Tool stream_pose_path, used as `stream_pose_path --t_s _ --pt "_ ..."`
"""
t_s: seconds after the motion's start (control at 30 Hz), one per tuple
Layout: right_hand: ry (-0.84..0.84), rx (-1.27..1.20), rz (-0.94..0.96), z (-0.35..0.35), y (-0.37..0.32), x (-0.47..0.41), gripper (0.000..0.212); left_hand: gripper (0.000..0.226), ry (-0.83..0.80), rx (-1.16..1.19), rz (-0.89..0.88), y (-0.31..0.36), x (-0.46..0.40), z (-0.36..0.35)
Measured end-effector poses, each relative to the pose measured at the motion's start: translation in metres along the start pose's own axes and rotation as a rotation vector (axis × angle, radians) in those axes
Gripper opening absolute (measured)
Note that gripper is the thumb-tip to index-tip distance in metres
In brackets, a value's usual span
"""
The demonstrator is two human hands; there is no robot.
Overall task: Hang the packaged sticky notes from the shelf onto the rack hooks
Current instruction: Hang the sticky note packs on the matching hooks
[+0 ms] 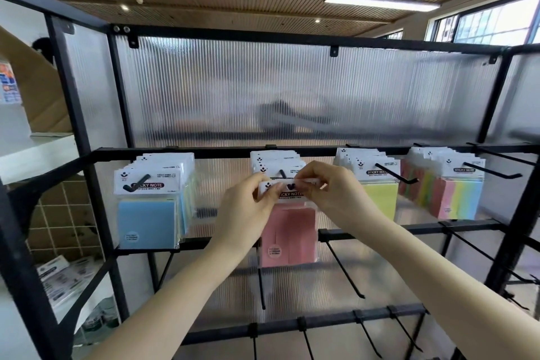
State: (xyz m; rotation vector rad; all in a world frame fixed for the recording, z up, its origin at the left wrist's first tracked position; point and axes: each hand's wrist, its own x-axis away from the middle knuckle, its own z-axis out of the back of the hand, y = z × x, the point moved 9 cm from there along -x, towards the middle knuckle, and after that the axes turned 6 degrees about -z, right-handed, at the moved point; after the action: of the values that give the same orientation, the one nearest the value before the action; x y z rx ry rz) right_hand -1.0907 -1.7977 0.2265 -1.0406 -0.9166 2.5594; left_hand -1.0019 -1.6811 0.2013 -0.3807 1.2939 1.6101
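My left hand (248,202) and right hand (324,187) pinch the pink sticky-note pack (287,231) by its header. I should line its hole with the hook (283,174) just above, then slide back.

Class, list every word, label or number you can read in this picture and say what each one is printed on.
"STICKY NOTE": header card of the blue pack.
"ICKY NOTE": pink pack, first letters hidden by the left hand; right hand pinches the card too.
"STICKY NOT": yellow pack, end cut by the hook.
Multicolour pack banner, small print, round stickers, wall poster: too blurred.
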Motion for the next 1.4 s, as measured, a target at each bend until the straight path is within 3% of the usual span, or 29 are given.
stream_pose_path --t_s 0.1,0.2,0.27,0.7,0.83,0.9,0.97,1.07,1.13,1.4 --pt "0.059 0.185 0.056 -0.002 -0.001 -0.003 0.009 0.031 0.097 -0.183 -0.029 -0.008 -0.002 0.005" --pt "0.088 0.407 0.216 -0.014 -0.006 -0.002 0.037 0.048 0.192 -0.326 -0.160 -0.005 0.001 0.006" --pt "0.062 0.468 0.244 -0.024 -0.003 -0.003 0.042 0.052 0.180 -0.296 -0.169 -0.010 0.001 0.002" --pt "0.011 0.385 0.189 -0.029 0.010 -0.019 0.038 0.047 0.132 -0.334 -0.091 -0.030 -0.011 -0.008" --pt "0.088 0.243 0.082 -0.027 0.021 -0.009 0.055 0.064 0.144 -0.305 0.110 -0.047 0.001 -0.004" --pt "0.183 0.141 0.024 -0.024 0.029 0.005 0.060 0.061 0.151 -0.261 0.195 -0.052 0.016 -0.001" --pt "0.261 -0.062 -0.070 -0.022 0.045 0.028 0.056 0.048 0.124 -0.209 0.193 -0.051 0.037 0.001" --pt "0.277 -0.340 -0.263 -0.039 0.073 0.068 0.027 0.030 0.070 -0.244 0.201 -0.052 0.083 0.018" --pt "0.262 -0.312 -0.321 -0.054 0.082 0.094 0.011 0.024 0.030 -0.261 0.191 -0.049 0.112 0.031" --pt "-0.079 -0.237 -0.173 -0.156 -0.010 0.151 0.011 0.022 -0.126 -0.458 0.239 -0.063 0.219 0.122"
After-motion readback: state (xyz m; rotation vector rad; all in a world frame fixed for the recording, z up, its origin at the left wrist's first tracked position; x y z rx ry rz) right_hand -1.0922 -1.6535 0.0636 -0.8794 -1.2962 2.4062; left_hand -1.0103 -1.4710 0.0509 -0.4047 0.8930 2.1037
